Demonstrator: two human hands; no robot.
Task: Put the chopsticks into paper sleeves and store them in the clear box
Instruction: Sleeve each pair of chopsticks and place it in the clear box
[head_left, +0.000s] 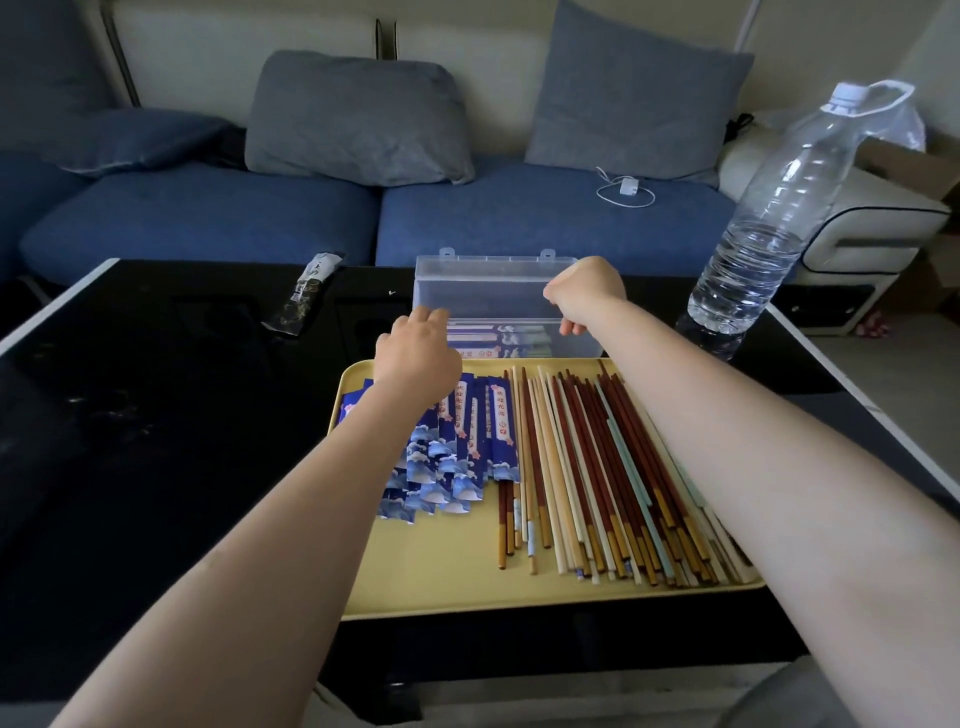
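The box (483, 291) is clear, smooth plastic w/ a see-through lid, & the big bottle (769, 218) is thin clear plastic w/ ridges. The table (156, 415) top is black & shiny like glass, the tray (441, 571) is smooth matt yellow, & the sofa (208, 218) & pillows (358, 119) are soft blue cloth. The sleeves (457, 447) are printed blue paper, & the chopsticks (597, 467) look like smooth wood, some red-brown, some pale.
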